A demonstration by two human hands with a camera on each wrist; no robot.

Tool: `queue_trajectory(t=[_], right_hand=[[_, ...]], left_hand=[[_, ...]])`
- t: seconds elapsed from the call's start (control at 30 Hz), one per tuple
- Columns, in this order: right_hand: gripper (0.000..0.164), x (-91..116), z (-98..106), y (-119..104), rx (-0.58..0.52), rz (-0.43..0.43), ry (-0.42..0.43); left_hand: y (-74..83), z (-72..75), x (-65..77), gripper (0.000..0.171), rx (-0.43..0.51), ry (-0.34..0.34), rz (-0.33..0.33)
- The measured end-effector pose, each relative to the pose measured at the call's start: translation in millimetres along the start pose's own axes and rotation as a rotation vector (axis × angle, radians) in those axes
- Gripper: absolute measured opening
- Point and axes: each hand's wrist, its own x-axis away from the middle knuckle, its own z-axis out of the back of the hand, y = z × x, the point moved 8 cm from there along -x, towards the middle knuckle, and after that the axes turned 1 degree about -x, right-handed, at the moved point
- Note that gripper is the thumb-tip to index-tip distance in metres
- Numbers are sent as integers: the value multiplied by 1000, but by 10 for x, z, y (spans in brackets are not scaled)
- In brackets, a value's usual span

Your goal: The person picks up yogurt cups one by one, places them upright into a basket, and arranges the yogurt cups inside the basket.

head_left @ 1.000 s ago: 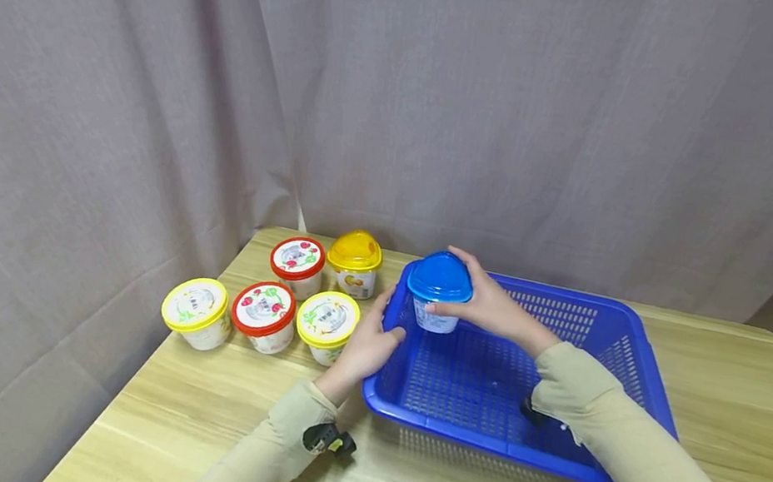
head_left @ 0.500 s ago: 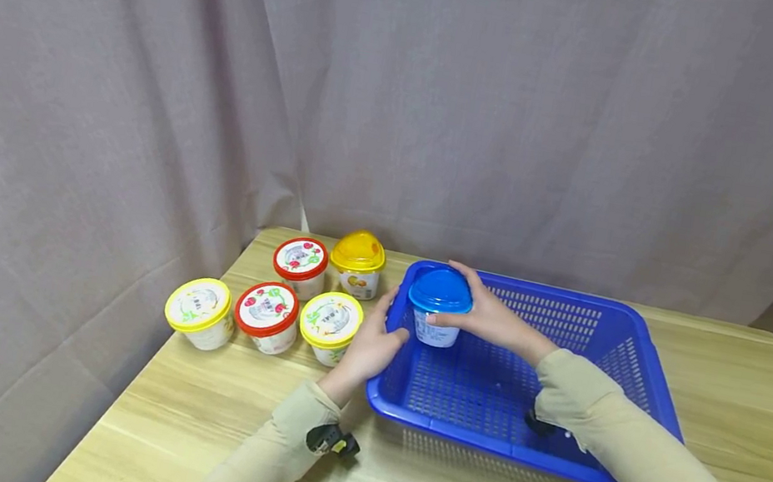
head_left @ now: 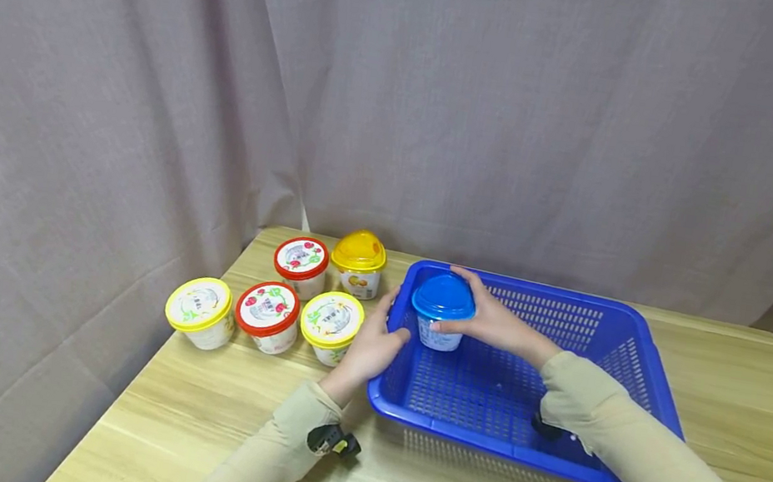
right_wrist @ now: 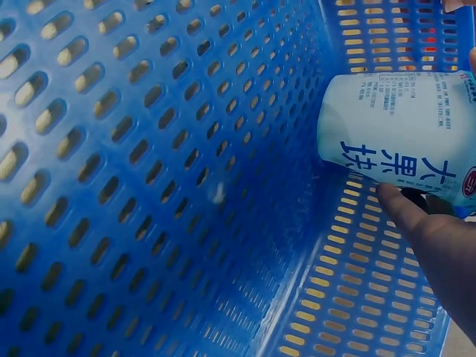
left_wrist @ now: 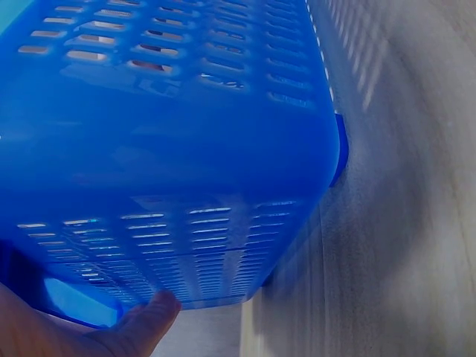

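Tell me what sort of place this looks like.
Probably an indoor recording or work corner, though I can't be sure: grey cloth hangs behind a wood-grain table, and a black device, perhaps a camera, is strapped to the left sleeve.

Basket in downward head, close wrist views

2 rd. white tubs w/ red-rimmed printed lids, 2 rd. white tubs w/ yellow-rimmed printed lids, 1 white tub w/ yellow translucent domed lid & 1 white tub w/ glossy blue domed lid, i.e. 6 tubs tot. Also 1 rect. blue perforated plastic basket & 1 light wood-grain table. Person-wise: 2 bare hands, 1 L hand & 1 R hand, plus 2 long beige fabric sleeves & 2 small black wrist-worn devices, 1 per arm.
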Motion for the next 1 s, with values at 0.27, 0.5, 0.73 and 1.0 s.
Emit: queue_trajectory(t=[0.27, 0.5, 0.73, 1.0], right_hand=[[111, -12, 39, 53, 19, -18, -17], [112, -3, 44, 36, 42, -52, -66], [111, 19, 31, 21, 56, -65, -97], [110, 28, 17, 15, 94, -49, -115]], left_hand=[[32, -4, -5, 76, 9, 2, -2], [23, 8, -11, 76, 10, 1, 5], [10, 13, -7, 76, -7, 3, -2], [-6, 22, 7, 77, -6, 8, 4]])
